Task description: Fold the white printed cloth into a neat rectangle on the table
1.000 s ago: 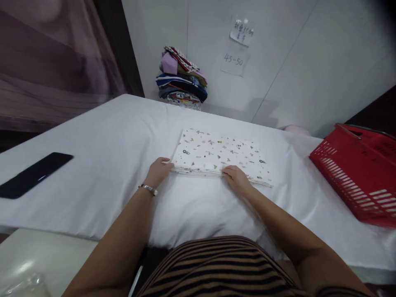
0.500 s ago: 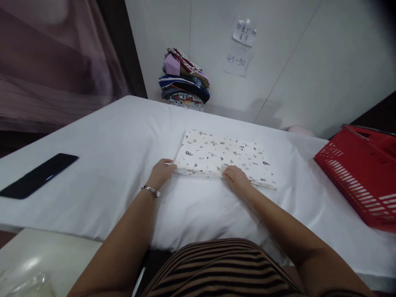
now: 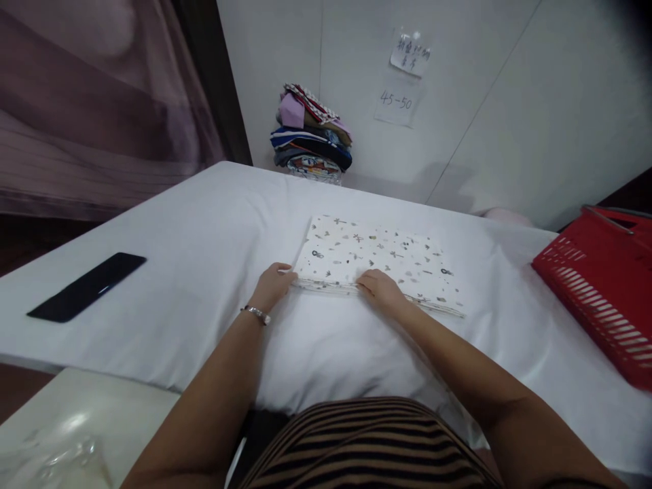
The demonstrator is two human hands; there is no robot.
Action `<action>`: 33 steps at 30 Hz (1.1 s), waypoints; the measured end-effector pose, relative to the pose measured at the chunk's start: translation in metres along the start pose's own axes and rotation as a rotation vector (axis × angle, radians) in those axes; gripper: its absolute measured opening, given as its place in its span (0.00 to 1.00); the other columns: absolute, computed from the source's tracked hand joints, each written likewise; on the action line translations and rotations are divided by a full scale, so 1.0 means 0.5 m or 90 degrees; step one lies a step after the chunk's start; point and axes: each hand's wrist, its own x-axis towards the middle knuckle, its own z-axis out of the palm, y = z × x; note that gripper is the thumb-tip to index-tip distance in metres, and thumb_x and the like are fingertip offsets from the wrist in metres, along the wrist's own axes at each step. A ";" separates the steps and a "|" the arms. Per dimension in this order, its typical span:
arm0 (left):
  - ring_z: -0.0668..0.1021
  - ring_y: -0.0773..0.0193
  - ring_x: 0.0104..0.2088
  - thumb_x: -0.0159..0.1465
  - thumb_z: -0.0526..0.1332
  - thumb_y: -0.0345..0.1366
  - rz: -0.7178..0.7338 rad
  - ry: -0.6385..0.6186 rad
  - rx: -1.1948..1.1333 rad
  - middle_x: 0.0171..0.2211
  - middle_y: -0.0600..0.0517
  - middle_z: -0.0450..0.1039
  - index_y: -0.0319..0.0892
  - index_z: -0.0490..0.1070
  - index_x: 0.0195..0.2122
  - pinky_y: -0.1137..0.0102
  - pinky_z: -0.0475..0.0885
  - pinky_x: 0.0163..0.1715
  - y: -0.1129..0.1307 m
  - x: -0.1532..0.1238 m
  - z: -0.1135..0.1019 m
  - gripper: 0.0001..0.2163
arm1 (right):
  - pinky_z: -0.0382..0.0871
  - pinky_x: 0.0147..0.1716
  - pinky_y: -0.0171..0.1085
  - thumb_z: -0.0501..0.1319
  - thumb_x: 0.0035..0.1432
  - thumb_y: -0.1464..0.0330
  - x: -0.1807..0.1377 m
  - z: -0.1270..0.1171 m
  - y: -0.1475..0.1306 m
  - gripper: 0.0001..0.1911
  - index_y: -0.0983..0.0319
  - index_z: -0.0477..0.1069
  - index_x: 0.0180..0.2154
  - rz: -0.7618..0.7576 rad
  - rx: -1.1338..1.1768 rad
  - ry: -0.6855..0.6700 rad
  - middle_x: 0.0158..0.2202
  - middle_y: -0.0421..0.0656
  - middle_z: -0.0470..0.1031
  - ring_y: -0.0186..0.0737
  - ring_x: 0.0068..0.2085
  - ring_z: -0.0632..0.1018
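Note:
A folded white cloth with small printed figures (image 3: 379,261) lies flat on the white-covered table (image 3: 193,238). My left hand (image 3: 274,285), with a bracelet at the wrist, pinches the cloth's near left corner. My right hand (image 3: 379,292) rests on the cloth's near edge around its middle, fingers curled onto the fabric. Both forearms reach in from the bottom of the view.
A black phone (image 3: 87,286) lies at the table's left. A red plastic basket (image 3: 601,292) stands at the right edge. A stack of folded clothes (image 3: 312,136) sits at the back by the wall, under two paper notes (image 3: 402,81).
My right hand has slid a little to the left along the cloth's near edge. The head view has shifted slightly; the cloth stays flat.

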 end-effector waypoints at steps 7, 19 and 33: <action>0.65 0.71 0.15 0.52 0.59 0.39 -0.003 -0.004 -0.022 0.17 0.59 0.63 0.39 0.66 0.42 0.75 0.59 0.16 -0.005 0.005 0.000 0.17 | 0.63 0.39 0.38 0.49 0.64 0.69 0.037 0.027 -0.019 0.14 0.62 0.73 0.36 -0.045 -0.009 -0.014 0.36 0.48 0.72 0.41 0.40 0.70; 0.72 0.67 0.22 0.51 0.58 0.43 0.036 0.051 0.078 0.31 0.51 0.73 0.41 0.67 0.44 0.71 0.66 0.25 -0.026 0.023 0.004 0.19 | 0.63 0.41 0.40 0.49 0.64 0.70 -0.007 0.036 -0.026 0.15 0.62 0.73 0.44 -0.068 -0.022 0.046 0.42 0.48 0.73 0.42 0.42 0.70; 0.72 0.63 0.21 0.50 0.59 0.46 0.025 0.027 0.107 0.25 0.53 0.71 0.42 0.68 0.43 0.69 0.66 0.23 -0.012 0.027 -0.004 0.20 | 0.69 0.44 0.41 0.53 0.61 0.69 -0.208 -0.057 0.118 0.12 0.60 0.75 0.40 0.137 -0.030 0.128 0.42 0.47 0.75 0.42 0.43 0.74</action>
